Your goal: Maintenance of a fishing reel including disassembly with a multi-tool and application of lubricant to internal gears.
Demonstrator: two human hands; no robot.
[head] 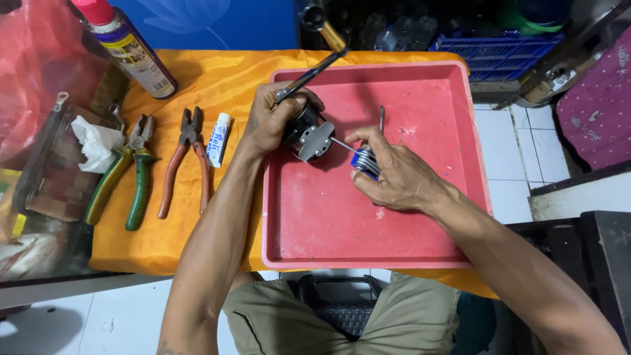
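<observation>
**Two hands working a fishing reel over a red tray**

An orange cloth point(217, 79) is covering the table, and a red plastic tray point(394, 230) is sitting on its right half, taking up most of the working space. Behind the table a blue crate point(499, 46) is standing against the wall.

Over the upper left part of the tray, the left hand point(266, 125) is closing around a black and silver fishing reel point(307, 133), gripping its body and keeping it raised above the tray floor. The reel's long handle point(315, 71) is sticking up and away towards the far edge of the tray. Just to the right, the right hand point(394, 177) is clenching a folding set of hex keys with a blue holder point(363, 161); one thin key point(343, 144) is reaching out from the set and touching the reel's silver side plate.

To the left of the tray, on the cloth, a spray can with a red cap point(128, 46) is leaning near the far corner. Green-handled pliers point(128, 174) and orange-handled pliers point(184, 161) are lying side by side, and a small white tube with blue print point(219, 138) is lying just beside them, nearest the left forearm. A crumpled white tissue point(95, 141) is resting at the cloth's left edge.
</observation>
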